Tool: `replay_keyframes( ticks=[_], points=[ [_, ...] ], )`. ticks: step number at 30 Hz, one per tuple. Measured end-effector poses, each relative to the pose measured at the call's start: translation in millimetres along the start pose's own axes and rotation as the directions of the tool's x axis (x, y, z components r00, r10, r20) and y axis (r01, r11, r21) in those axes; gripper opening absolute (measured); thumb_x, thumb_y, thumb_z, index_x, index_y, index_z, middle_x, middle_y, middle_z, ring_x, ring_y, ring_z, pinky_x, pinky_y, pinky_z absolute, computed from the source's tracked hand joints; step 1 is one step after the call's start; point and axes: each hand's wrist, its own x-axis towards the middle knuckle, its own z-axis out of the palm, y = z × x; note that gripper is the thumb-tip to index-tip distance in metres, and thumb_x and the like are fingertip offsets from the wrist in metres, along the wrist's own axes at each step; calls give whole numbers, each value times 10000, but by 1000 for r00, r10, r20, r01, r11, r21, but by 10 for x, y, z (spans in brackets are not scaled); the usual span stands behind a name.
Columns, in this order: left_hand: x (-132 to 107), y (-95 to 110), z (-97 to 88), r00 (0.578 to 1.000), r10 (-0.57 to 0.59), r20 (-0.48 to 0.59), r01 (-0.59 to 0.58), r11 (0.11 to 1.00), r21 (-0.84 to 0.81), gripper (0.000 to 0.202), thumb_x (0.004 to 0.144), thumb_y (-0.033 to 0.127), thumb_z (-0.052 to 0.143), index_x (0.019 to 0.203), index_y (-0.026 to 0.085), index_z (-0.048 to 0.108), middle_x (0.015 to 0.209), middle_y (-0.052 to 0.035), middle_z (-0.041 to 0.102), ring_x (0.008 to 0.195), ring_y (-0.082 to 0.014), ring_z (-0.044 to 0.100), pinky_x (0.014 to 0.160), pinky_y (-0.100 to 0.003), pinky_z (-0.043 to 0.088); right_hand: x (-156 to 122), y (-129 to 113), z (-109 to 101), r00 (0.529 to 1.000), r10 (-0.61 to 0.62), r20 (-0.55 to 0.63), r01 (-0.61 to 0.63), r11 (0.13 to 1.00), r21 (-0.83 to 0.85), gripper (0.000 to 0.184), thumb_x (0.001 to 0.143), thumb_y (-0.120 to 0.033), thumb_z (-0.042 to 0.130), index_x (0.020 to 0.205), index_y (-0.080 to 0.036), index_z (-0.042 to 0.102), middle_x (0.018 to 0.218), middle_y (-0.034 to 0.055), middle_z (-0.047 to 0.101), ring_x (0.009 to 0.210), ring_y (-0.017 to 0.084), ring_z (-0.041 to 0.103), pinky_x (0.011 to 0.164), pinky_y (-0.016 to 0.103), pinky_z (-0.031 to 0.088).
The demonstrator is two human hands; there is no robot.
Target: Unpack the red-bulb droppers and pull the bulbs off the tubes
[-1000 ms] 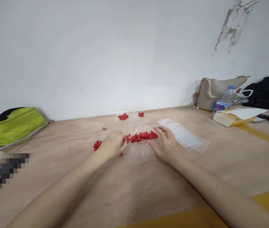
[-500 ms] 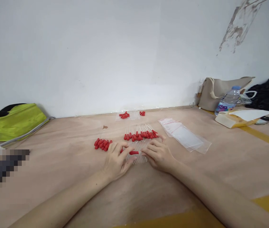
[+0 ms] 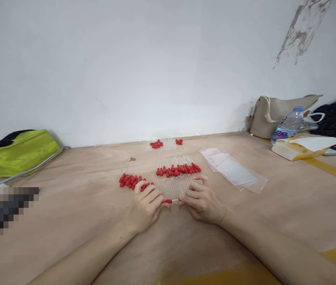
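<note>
Bulb meets tube, low over the table point(image 3: 76, 198).
Left hand point(image 3: 146, 204) has its grip pinched shut on a red bulb point(image 3: 168, 201), right hand point(image 3: 202, 200) pinches the glass tube point(image 3: 176, 201), held end to end; loose bulbs point(image 3: 131, 181) lie left, bare tubes point(image 3: 174, 187) just ahead, handy for each hand.

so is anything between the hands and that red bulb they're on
Nothing visible. The left hand pinches the red bulb, and the right hand pinches the clear tube at its end. The row of clear tubes lies just beyond both hands and the loose red bulbs beyond the left hand, not between.
</note>
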Motion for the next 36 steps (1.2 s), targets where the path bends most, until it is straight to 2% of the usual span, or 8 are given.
replay_keyframes(
  ticks=[4, 7, 10, 13, 18, 22, 27, 36],
  points=[
    [-46, -273, -177, 976, -212, -40, 212, 977, 4, 128, 828, 215, 500, 749, 202, 599, 711, 8, 618, 710, -139, 542, 779, -335, 352, -24, 191, -98, 967, 249, -48, -248, 968, 29, 226, 845, -238, 438, 722, -218, 627, 624, -17, 626, 651, 116, 487, 821, 340, 242],
    [-1, -486, -282, 917, -393, -70, 386, 918, -90, 137, 835, 257, 487, 829, 208, 614, 806, -12, 597, 757, -138, 543, 715, -275, 403, -24, 354, -109, 829, 558, -37, -556, 830, 47, 235, 860, -313, 434, 826, -256, 659, 712, -8, 672, 636, 117, 533, 765, 322, 250],
    [78, -611, -303, 876, -476, -73, 461, 874, -155, 187, 836, 293, 471, 905, 219, 628, 891, -22, 551, 813, -134, 540, 734, -250, 427, -29, 401, -58, 760, 650, 26, -650, 758, 51, 223, 848, -348, 452, 901, -293, 662, 789, -15, 692, 627, 116, 570, 747, 310, 257],
    [110, -721, -296, 823, -565, -61, 552, 821, -147, 252, 822, 330, 456, 955, 210, 633, 931, -41, 535, 844, -154, 540, 727, -259, 445, -40, 346, 0, 778, 626, 50, -628, 778, 12, 229, 839, -291, 450, 959, -287, 646, 791, -20, 691, 646, 115, 580, 715, 291, 270],
    [21, -999, -315, 666, -734, 137, 740, 624, -250, 360, 770, 408, 477, 1027, 181, 588, 870, -47, 600, 700, -153, 572, 607, -257, 462, -12, 248, 71, 859, 505, 80, -493, 860, -133, 248, 795, -175, 459, 934, -246, 652, 776, 3, 681, 713, 124, 583, 721, 302, 248],
    [-80, -1190, -335, 583, -788, 198, 811, 547, -209, 399, 678, 483, 566, 920, 167, 587, 792, -33, 605, 593, -131, 534, 531, -236, 431, 20, 208, 120, 895, 434, 99, -409, 889, -205, 226, 772, -159, 466, 867, -220, 661, 720, 16, 664, 701, 134, 564, 701, 310, 231],
    [-195, -1309, -281, 543, -800, 257, 840, 513, -177, 409, 631, 508, 593, 852, 165, 584, 804, -43, 620, 605, -140, 535, 557, -251, 431, 15, 160, 148, 900, 415, 131, -389, 902, -186, 212, 792, -207, 454, 881, -220, 647, 714, 14, 647, 702, 136, 545, 712, 318, 225],
    [-194, -1292, -247, 512, -831, 219, 855, 516, -44, 386, 629, 526, 582, 791, 175, 595, 699, -17, 627, 556, -132, 532, 510, -235, 398, 29, 147, 136, 898, 406, 173, -380, 910, -164, 237, 785, -369, 489, 872, -207, 639, 795, 32, 643, 789, 167, 541, 760, 336, 235]
  ],
)
